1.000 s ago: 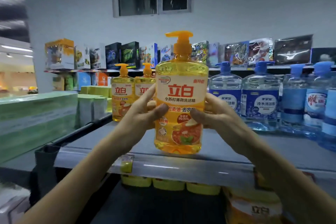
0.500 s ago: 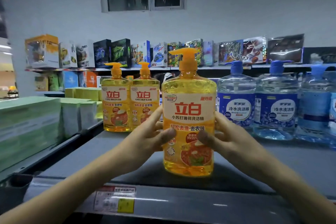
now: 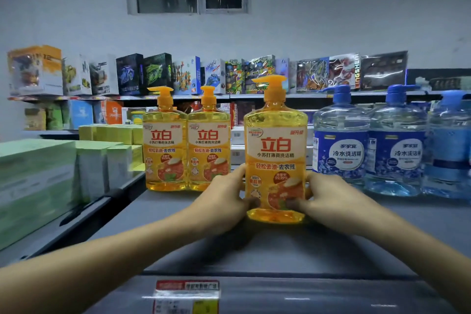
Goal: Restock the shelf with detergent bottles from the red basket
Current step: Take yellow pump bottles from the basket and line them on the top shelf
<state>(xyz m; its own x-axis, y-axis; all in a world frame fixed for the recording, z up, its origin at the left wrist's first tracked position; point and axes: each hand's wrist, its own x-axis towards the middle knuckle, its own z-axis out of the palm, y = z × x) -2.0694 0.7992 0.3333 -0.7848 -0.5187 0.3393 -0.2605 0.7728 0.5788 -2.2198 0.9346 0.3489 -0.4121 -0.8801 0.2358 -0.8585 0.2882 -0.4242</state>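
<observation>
Now the person holds one yellow detergent bottle (image 3: 275, 150) upright between both hands, above the grey shelf (image 3: 382, 237). The left hand (image 3: 224, 199) grips the lower left side of the bottle, with the thumb on the front label. The right hand (image 3: 328, 196) grips the lower right side in the same manner, so the bottle is clasped from both sides. The base of the bottle is down at the shelf surface, but I cannot tell if it rests there fully. The orange pump points to the left.

Behind it and to the left, two more yellow bottles (image 3: 165, 150) of the same kind stand side by side and touch each other, near the held one but apart from it. To the right stands a row of clear blue detergent bottles (image 3: 340, 145) with blue pumps, and the held bottle is in front of the gap between the two groups. Pale green boxes (image 3: 35, 173) fill the left side. On a farther shelf along the wall stand colourful toy boxes (image 3: 158, 71). A price tag (image 3: 187, 296) sits on the front edge of the shelf.
</observation>
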